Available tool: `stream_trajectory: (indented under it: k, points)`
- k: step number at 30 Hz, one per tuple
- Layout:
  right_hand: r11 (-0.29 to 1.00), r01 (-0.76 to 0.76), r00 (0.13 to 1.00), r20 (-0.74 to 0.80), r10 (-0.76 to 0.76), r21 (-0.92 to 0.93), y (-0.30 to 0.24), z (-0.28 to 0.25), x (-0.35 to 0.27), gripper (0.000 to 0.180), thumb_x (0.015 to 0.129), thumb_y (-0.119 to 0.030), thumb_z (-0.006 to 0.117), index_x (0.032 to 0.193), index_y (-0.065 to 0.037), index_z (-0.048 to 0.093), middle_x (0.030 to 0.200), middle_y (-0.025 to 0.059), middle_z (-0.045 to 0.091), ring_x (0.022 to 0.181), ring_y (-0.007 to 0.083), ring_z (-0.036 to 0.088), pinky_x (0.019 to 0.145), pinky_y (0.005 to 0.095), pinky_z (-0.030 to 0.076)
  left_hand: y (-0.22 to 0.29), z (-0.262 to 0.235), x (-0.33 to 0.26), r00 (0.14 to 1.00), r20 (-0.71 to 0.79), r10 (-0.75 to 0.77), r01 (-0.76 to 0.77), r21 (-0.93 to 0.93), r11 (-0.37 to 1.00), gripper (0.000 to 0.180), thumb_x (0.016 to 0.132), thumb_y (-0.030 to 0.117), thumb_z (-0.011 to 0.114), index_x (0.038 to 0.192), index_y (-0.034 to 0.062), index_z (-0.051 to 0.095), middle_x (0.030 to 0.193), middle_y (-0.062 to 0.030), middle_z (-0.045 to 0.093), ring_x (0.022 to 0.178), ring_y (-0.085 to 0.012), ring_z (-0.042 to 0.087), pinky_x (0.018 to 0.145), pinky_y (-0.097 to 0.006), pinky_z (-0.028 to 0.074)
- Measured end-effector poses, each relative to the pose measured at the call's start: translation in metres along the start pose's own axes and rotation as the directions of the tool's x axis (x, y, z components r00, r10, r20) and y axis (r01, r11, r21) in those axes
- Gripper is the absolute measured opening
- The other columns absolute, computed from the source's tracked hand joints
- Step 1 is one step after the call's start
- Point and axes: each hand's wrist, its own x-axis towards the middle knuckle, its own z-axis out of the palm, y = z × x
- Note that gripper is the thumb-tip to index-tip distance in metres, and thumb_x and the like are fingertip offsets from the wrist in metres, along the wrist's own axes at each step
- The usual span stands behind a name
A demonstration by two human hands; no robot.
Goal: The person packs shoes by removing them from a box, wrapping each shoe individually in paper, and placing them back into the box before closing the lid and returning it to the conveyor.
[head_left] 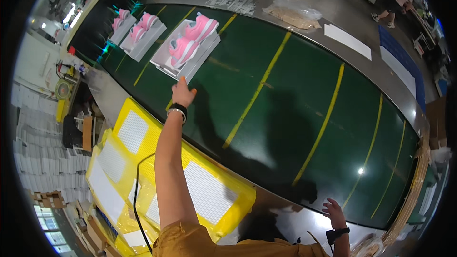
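Right hand (pixel 334 211) rests open, holding nothing, by the green belt (pixel 285 109); left hand (pixel 183 93) stretches, open and empty, toward pink shoes (pixel 193 38).

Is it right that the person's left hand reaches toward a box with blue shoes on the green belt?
Not quite. The shoes are pink, not blue. The head view shows the left hand reaching toward the nearest open white box on the green belt, close to the box's near edge; whether it touches cannot be told.
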Motion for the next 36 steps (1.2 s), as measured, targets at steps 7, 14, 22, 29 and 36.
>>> stream_trajectory:
  k: [7, 14, 22, 29, 36]
  points:
    - [0.991, -0.016, 0.999, 0.031, 0.02, -0.133, -0.036, 0.05, 0.024, 0.05, 0.095, -0.029, 0.06, 0.139, -0.007, 0.047, 0.118, 0.0063, 0.061, 0.096, 0.0147, 0.061, 0.083, 0.0286, 0.05, 0.017, 0.011, 0.061, 0.983, -0.147, -0.111, 0.151, 0.3, 0.942, 0.083, 0.068, 0.023, 0.075, 0.14, 0.0036, 0.039, 0.136, -0.0224, 0.048, 0.131, -0.0366, 0.042, 0.108, -0.05, 0.033]
    - [0.998, -0.005, 1.0, 0.013, 0.006, -0.067, -0.013, 0.038, 0.015, 0.046, 0.096, -0.024, 0.057, 0.138, -0.006, 0.046, 0.12, 0.011, 0.06, 0.097, 0.0181, 0.061, 0.082, 0.0292, 0.052, 0.122, 0.085, -0.022, 0.936, -0.073, 0.346, -0.353, -0.154, 0.923, 0.05, 0.069, 0.009, 0.068, 0.113, -0.0004, 0.048, 0.095, -0.0233, 0.063, 0.089, -0.0441, 0.06, 0.081, -0.052, 0.048]
    - [0.973, 0.226, 0.974, 0.0, -0.226, -0.035, 0.004, 0.025, -0.045, 0.044, 0.096, -0.027, 0.061, 0.135, -0.009, 0.05, 0.116, 0.0059, 0.064, 0.099, 0.0158, 0.063, 0.083, 0.0307, 0.051, 0.228, 0.122, -0.294, 0.694, -0.026, 0.719, -0.719, 0.016, 0.695, 0.015, 0.086, 0.011, 0.054, 0.094, 0.0045, 0.064, 0.074, -0.0092, 0.066, 0.068, -0.0266, 0.067, 0.057, -0.041, 0.052]
    - [0.695, 0.683, 0.683, -0.14, -0.717, -0.225, -0.005, -0.012, -0.085, 0.032, 0.089, -0.008, 0.067, 0.12, -0.002, 0.062, 0.101, 0.0013, 0.062, 0.085, 0.008, 0.054, 0.076, 0.0215, 0.045, 0.277, 0.088, -0.454, 0.28, -0.014, 0.96, -0.936, -0.228, 0.27, 0.01, 0.083, 0.01, 0.06, 0.091, 0.0052, 0.061, 0.075, -0.0083, 0.064, 0.069, -0.0278, 0.066, 0.058, -0.042, 0.053]
    - [-0.203, 0.581, 0.233, 0.4, -0.886, -0.788, -0.067, -0.017, -0.152, 0.05, 0.061, -0.014, 0.08, 0.11, -0.018, 0.07, 0.136, 0.0168, 0.048, 0.129, 0.0459, 0.038, 0.106, 0.052, 0.036, 0.239, 0.117, -0.636, 0.348, 0.171, 0.922, -0.883, -0.271, 0.383, 0.023, 0.081, 0.015, 0.062, 0.1, 0.0045, 0.068, 0.076, -0.0113, 0.063, 0.069, -0.0269, 0.065, 0.064, -0.043, 0.05]
